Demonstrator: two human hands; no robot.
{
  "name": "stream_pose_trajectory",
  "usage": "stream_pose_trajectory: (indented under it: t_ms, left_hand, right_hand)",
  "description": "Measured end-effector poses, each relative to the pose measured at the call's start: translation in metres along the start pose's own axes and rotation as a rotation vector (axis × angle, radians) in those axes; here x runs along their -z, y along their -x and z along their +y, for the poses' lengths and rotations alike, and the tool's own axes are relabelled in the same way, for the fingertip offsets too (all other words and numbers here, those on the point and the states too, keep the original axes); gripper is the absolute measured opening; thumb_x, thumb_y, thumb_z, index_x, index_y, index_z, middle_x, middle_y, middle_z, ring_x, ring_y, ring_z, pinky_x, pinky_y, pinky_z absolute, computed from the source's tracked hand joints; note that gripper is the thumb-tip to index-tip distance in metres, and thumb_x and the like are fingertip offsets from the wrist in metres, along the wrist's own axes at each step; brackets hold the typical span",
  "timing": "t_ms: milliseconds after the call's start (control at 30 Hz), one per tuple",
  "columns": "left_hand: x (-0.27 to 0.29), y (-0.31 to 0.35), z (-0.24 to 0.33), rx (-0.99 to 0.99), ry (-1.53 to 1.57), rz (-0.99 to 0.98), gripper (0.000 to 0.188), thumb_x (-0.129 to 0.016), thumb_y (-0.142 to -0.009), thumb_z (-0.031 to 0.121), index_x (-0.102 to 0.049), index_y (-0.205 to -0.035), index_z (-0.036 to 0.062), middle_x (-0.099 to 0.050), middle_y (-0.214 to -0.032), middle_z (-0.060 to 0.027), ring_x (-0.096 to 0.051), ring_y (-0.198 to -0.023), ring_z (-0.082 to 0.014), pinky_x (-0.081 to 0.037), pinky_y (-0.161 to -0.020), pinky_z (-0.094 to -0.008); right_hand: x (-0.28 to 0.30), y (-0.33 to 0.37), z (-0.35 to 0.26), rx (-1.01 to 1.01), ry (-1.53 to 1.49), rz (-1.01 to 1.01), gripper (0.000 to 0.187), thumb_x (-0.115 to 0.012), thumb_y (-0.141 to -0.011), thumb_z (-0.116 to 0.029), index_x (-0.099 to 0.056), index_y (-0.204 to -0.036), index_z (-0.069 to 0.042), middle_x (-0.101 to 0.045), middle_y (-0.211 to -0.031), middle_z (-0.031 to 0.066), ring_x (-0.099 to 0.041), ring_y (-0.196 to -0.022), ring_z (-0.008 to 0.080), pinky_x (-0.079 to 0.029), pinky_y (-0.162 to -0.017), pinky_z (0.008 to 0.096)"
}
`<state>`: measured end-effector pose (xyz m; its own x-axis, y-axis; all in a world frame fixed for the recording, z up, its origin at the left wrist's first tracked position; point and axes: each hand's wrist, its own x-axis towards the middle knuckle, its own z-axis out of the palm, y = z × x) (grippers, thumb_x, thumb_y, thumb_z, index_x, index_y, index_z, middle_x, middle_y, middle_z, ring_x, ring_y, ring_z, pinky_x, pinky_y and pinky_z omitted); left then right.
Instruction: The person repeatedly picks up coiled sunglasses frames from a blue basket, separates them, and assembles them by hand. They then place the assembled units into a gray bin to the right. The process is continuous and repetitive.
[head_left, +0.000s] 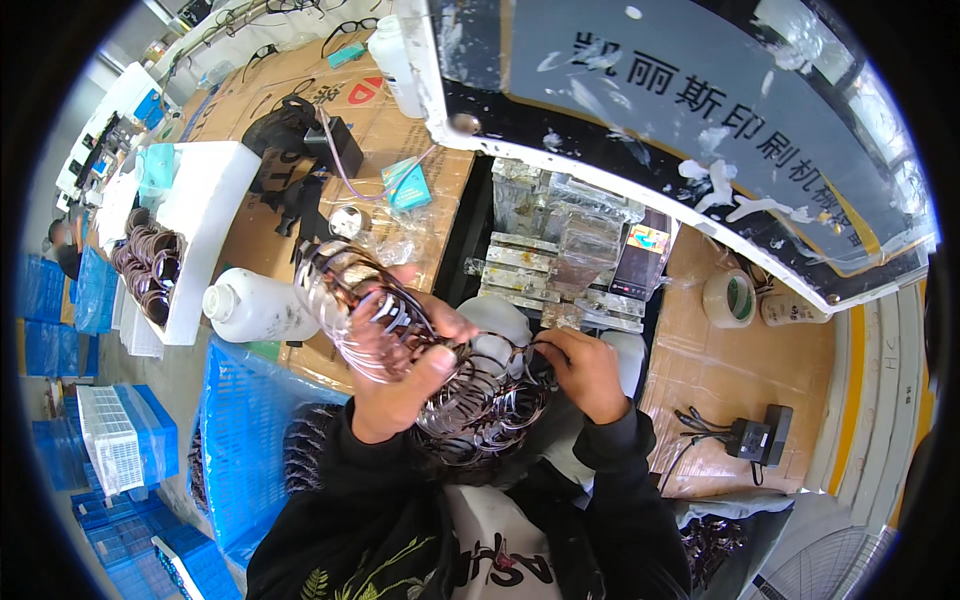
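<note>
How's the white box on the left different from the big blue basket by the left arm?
The white box has plain, solid-looking walls; the blue basket has walls full of little holes. The box sits farther away, past a white bottle, while the basket is close by the left sleeve. Both hold dark, curvy pieces that look like eyeglass frames.
</note>
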<state>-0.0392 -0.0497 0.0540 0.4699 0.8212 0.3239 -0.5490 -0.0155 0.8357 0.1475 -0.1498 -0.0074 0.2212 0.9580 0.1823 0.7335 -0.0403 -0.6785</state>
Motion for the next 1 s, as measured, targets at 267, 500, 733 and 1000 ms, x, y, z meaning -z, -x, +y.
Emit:
stream_pose_trajectory:
  t_ms: [267, 500, 733, 1000]
  left_hand:
    - [0.020, 0.001, 0.010, -0.018, -0.019, 0.141, 0.049, -0.056, -0.083, 0.003, -0.033, -0.126, 0.0011, -0.052, -0.081, -0.0093, -0.052, -0.071, -0.0178, -0.048, -0.068, -0.0375]
    - [0.017, 0.007, 0.011, -0.047, -0.076, 0.144, 0.039, -0.045, -0.091, 0.013, -0.033, -0.126, 0.0013, -0.046, -0.078, -0.0063, -0.048, -0.067, -0.0162, -0.045, -0.062, -0.0351]
    - [0.019, 0.009, 0.008, -0.025, -0.070, 0.183, 0.048, -0.054, -0.089, 0.028, -0.034, -0.122, -0.0003, -0.051, -0.074, -0.0097, -0.051, -0.063, -0.0181, -0.047, -0.059, -0.0352]
    - [0.005, 0.002, -0.002, 0.082, 0.060, 0.246, 0.080, -0.047, -0.079, 0.065, -0.037, -0.124, -0.0011, -0.053, -0.077, -0.0112, -0.054, -0.066, -0.0194, -0.049, -0.062, -0.0337]
  right_hand:
    - [0.052, -0.005, 0.009, 0.043, -0.614, 0.735, 0.010, -0.049, -0.089, -0.007, -0.058, -0.090, -0.001, -0.057, -0.078, 0.0056, -0.049, -0.059, 0.0091, -0.040, -0.052, 0.0233]
    - [0.012, -0.072, 0.066, -0.049, -0.882, 0.875, 0.012, -0.057, -0.090, -0.018, -0.055, -0.088, -0.006, -0.052, -0.069, -0.0024, -0.045, -0.061, 0.0042, -0.035, -0.052, 0.0165]
    - [0.005, -0.072, 0.079, -0.064, -0.825, 0.917, 0.012, -0.057, -0.090, -0.013, -0.057, -0.089, -0.001, -0.054, -0.071, -0.0016, -0.046, -0.063, 0.0046, -0.037, -0.056, 0.0185]
    - [0.010, -0.067, 0.046, -0.042, -0.796, 1.020, 0.016, -0.049, -0.092, -0.012, -0.053, -0.082, 0.000, -0.054, -0.077, -0.0008, -0.045, -0.066, 0.0051, -0.033, -0.057, 0.0192]
